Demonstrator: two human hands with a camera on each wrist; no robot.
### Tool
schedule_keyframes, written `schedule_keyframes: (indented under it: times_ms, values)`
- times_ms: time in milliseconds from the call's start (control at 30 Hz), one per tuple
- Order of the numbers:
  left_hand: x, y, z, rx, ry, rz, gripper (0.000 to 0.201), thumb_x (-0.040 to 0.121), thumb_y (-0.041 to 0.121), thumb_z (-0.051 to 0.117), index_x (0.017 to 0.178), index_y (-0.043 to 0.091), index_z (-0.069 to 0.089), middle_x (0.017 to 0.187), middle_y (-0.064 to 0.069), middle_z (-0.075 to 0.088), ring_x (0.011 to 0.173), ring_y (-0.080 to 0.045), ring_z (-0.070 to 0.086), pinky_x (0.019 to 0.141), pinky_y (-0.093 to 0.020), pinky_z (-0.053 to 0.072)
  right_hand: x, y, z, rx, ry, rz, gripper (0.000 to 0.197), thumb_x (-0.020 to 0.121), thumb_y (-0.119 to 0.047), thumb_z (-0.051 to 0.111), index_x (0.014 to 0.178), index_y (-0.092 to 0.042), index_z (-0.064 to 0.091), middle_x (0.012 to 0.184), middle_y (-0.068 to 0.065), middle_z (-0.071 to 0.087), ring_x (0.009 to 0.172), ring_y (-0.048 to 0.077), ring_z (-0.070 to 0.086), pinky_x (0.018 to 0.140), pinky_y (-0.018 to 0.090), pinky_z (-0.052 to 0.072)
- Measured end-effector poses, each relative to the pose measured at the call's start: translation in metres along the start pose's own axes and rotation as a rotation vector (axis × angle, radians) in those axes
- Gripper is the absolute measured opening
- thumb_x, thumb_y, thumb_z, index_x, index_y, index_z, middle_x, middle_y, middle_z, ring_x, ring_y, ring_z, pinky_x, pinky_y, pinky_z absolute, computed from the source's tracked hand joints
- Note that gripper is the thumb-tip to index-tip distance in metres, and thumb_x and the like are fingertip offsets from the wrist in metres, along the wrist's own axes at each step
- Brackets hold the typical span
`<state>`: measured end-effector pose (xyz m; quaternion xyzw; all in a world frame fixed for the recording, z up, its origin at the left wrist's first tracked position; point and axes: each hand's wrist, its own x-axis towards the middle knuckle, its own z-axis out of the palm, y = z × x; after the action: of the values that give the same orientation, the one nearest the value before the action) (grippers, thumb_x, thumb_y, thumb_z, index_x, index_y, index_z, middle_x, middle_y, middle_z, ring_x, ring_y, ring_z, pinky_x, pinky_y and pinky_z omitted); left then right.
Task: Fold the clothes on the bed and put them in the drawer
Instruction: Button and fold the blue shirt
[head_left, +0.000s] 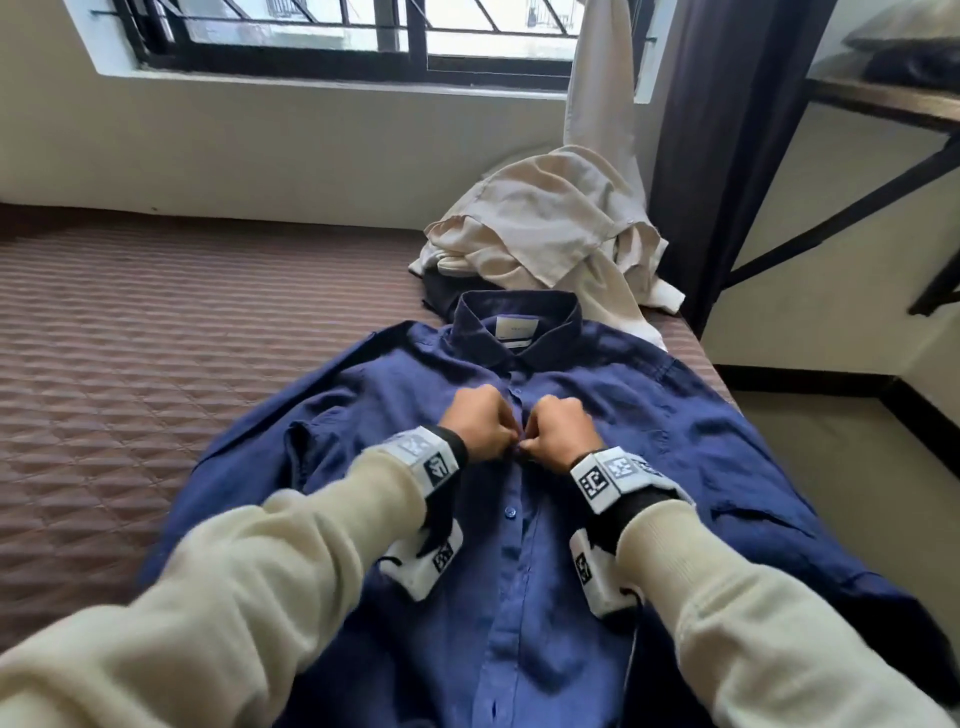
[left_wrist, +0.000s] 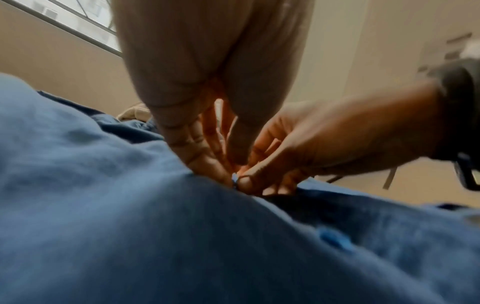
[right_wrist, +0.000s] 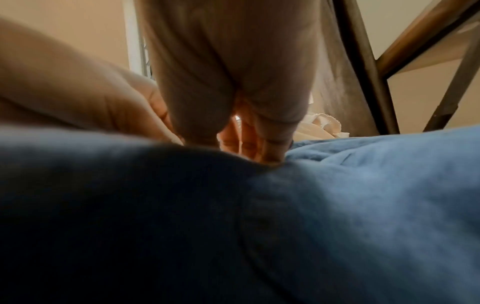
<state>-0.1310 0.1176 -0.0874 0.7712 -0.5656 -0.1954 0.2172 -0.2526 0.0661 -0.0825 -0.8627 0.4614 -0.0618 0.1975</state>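
Observation:
A navy blue button-up shirt (head_left: 597, 415) lies face up on the bed, collar toward the window. Both hands meet at its front placket, below the collar. My left hand (head_left: 480, 423) pinches the left edge of the placket with curled fingers. My right hand (head_left: 558, 431) pinches the other edge against it. In the left wrist view the right hand's thumb and finger (left_wrist: 249, 181) hold a small blue button (left_wrist: 234, 177) at the cloth. A second blue button (head_left: 510, 513) shows lower on the placket. The right wrist view shows blurred fingers (right_wrist: 259, 148) pressed into blue cloth (right_wrist: 363, 185).
A crumpled cream garment (head_left: 550, 228) is heaped beyond the collar, with something dark under it. The bed has a brown quilted cover (head_left: 156, 338). A wall with a window (head_left: 337, 41) runs behind. A dark curtain (head_left: 717, 130) and a black-framed table (head_left: 883, 104) stand at right, beyond the bed edge.

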Motion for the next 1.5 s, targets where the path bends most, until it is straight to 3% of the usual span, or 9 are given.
schedule_keyframes:
  times_ms: [100,300,633,800,1000,1200,1300,1400,1500]
  values:
    - [0.005,-0.007,0.017,-0.001,0.052,-0.158,0.014,0.076,0.019,0.072,0.087,0.011,0.076,0.095,-0.016,0.072,0.094,-0.028,0.067,0.083,-0.035,0.054,0.002,0.002,0.003,-0.011,-0.033,0.073,0.047,0.078,-0.041,0.077,0.102,-0.003,0.065,0.111,0.022,0.065,0.107,0.034,0.061,0.08,0.035,0.047]
    - [0.006,-0.013,0.016,-0.224,0.069,-0.279,0.006,0.071,0.016,0.077,0.068,0.01,0.075,0.072,-0.012,0.073,0.073,-0.023,0.072,0.071,-0.036,0.061,-0.002,0.0,0.004,0.002,0.004,0.143,0.047,0.079,-0.037,0.077,0.11,-0.006,0.058,0.121,0.018,0.058,0.115,0.036,0.057,0.086,0.037,0.048]
    - [0.001,-0.007,0.014,-0.196,-0.008,-0.329,0.019,0.079,0.02,0.069,0.089,0.006,0.075,0.081,-0.009,0.07,0.087,-0.021,0.069,0.069,-0.027,0.053,-0.015,-0.002,0.008,0.091,0.03,0.219,0.049,0.073,-0.043,0.081,0.103,-0.01,0.061,0.115,0.014,0.062,0.11,0.032,0.06,0.083,0.035,0.049]
    - [0.002,-0.006,0.014,-0.187,-0.046,-0.337,0.024,0.087,0.026,0.063,0.093,0.003,0.066,0.102,-0.016,0.07,0.098,-0.03,0.066,0.072,-0.029,0.048,-0.017,-0.004,0.009,0.124,0.08,0.234,0.033,0.081,-0.024,0.073,0.108,-0.007,0.063,0.118,0.019,0.062,0.112,0.035,0.059,0.086,0.035,0.049]
    - [0.005,-0.006,0.02,-0.219,-0.027,-0.385,0.04,0.083,0.026,0.059,0.108,-0.004,0.063,0.118,-0.024,0.063,0.108,-0.036,0.062,0.084,-0.039,0.054,-0.022,0.001,0.006,0.356,0.204,0.195,0.013,0.076,-0.019,0.068,0.07,-0.007,0.07,0.073,0.016,0.066,0.087,0.034,0.064,0.07,0.03,0.047]
    - [0.009,-0.012,0.023,-0.283,-0.051,-0.351,0.044,0.083,0.029,0.063,0.104,-0.009,0.061,0.118,-0.027,0.062,0.111,-0.037,0.06,0.084,-0.042,0.053,-0.023,-0.012,0.02,0.22,0.176,0.177,0.021,0.081,-0.018,0.061,0.096,-0.01,0.073,0.105,0.02,0.067,0.102,0.035,0.061,0.078,0.032,0.048]
    - [0.009,-0.013,0.022,-0.326,-0.079,-0.323,0.04,0.086,0.027,0.062,0.095,-0.011,0.062,0.107,-0.03,0.064,0.102,-0.039,0.063,0.07,-0.04,0.05,-0.02,-0.011,0.021,0.213,0.175,0.171,0.022,0.082,-0.016,0.06,0.098,-0.009,0.073,0.106,0.021,0.067,0.103,0.037,0.06,0.08,0.033,0.048]
    - [0.008,-0.017,0.021,-0.397,-0.1,-0.305,0.032,0.086,0.022,0.061,0.059,0.006,0.052,0.064,-0.014,0.054,0.059,-0.025,0.049,0.059,-0.029,0.035,-0.021,-0.008,0.019,0.253,0.166,0.157,0.02,0.082,-0.018,0.064,0.097,-0.012,0.077,0.102,0.017,0.071,0.103,0.033,0.062,0.082,0.032,0.049]
    - [0.007,-0.022,0.023,-0.461,-0.096,-0.304,0.039,0.086,0.015,0.061,0.051,0.012,0.044,0.052,-0.003,0.042,0.05,-0.017,0.035,0.05,-0.027,0.028,-0.019,-0.001,0.02,0.4,0.138,0.16,0.014,0.08,-0.022,0.068,0.075,-0.012,0.078,0.076,0.009,0.071,0.078,0.022,0.062,0.07,0.03,0.046]
